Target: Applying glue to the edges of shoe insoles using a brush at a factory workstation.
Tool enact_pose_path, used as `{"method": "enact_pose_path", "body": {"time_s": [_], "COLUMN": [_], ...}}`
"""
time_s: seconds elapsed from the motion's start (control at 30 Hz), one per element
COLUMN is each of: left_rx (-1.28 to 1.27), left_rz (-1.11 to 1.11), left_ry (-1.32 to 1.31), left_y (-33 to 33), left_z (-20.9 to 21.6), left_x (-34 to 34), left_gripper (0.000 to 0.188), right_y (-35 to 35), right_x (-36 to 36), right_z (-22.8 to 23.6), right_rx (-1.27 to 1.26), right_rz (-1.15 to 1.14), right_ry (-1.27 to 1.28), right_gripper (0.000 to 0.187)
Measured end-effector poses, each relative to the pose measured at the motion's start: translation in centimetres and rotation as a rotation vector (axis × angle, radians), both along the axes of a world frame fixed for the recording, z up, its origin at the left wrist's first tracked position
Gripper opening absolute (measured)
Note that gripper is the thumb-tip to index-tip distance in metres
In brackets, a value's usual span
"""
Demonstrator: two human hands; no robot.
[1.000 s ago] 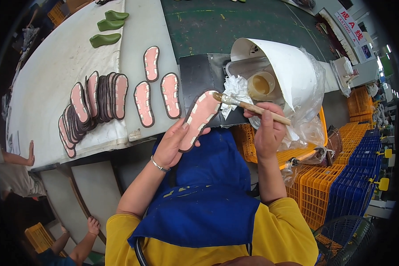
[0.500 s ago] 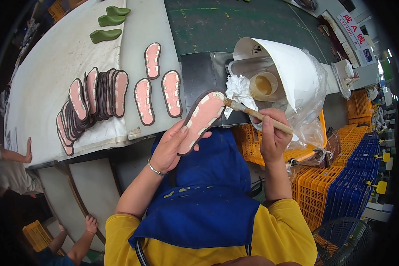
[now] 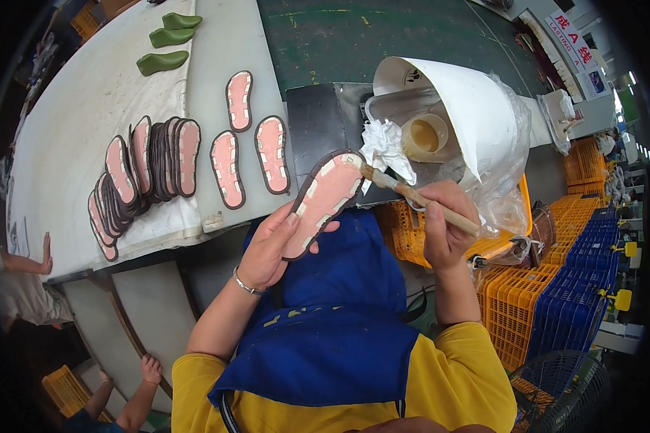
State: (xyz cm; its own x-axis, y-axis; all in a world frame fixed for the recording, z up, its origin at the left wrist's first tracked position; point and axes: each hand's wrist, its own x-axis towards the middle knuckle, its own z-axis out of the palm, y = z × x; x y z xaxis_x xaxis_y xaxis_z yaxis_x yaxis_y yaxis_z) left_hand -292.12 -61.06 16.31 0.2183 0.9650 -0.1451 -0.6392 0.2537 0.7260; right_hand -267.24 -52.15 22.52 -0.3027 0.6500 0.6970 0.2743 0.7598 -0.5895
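Observation:
My left hand [image 3: 273,245] grips the near end of a shoe insole [image 3: 328,195], pink in the middle with a dark rim and pale tabs along its edge. It is held tilted above my lap. In my right hand [image 3: 448,222] is a wooden-handled brush [image 3: 412,195], its bristles touching the insole's far end at the right edge. A cup [image 3: 424,137] of yellowish liquid stands beyond the brush, beside crumpled white tissue [image 3: 385,148]. Three more insoles lie on the table to the left, one of them a pink insole [image 3: 272,153] nearest my hands.
A packed row of insoles [image 3: 162,162] stands on the white-covered table [image 3: 79,144]. Green shoe lasts [image 3: 162,62] lie farther back. A curved white sheet [image 3: 469,101] shields the cup. Orange crates [image 3: 509,310] and blue crates [image 3: 567,310] are stacked at right. Other people's hands show at left.
The view has shifted slightly, so the table things sit a little farther left. My left hand and the insole moved slightly left; the brush still touches the insole's far end.

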Motion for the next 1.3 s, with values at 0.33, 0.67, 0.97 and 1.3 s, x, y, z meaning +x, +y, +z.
{"method": "enact_pose_path", "body": {"time_s": [0.33,0.67,0.97,1.3], "left_rx": [0.107,0.154,0.058,0.080], "left_rz": [0.021,-0.009,-0.026,-0.028], "left_ry": [0.253,0.360,0.164,0.207], "left_y": [-0.2,-0.5,-0.7,-0.8], "left_z": [0.2,0.7,1.1,1.0], "left_x": [0.8,1.2,1.6,1.7], "left_gripper": [0.049,0.050,0.050,0.050], "right_y": [-0.7,-1.4,-1.8,-1.7], "right_x": [-0.5,-1.8,-1.1,-1.6], "right_z": [1.0,0.1,-0.6,1.1], "right_rx": [0.106,0.100,-0.413,0.028], "right_rz": [-0.016,0.003,0.250,0.175], "right_ry": [-0.040,0.082,0.735,0.073], "right_gripper": [0.009,0.012,0.018,0.012]}}
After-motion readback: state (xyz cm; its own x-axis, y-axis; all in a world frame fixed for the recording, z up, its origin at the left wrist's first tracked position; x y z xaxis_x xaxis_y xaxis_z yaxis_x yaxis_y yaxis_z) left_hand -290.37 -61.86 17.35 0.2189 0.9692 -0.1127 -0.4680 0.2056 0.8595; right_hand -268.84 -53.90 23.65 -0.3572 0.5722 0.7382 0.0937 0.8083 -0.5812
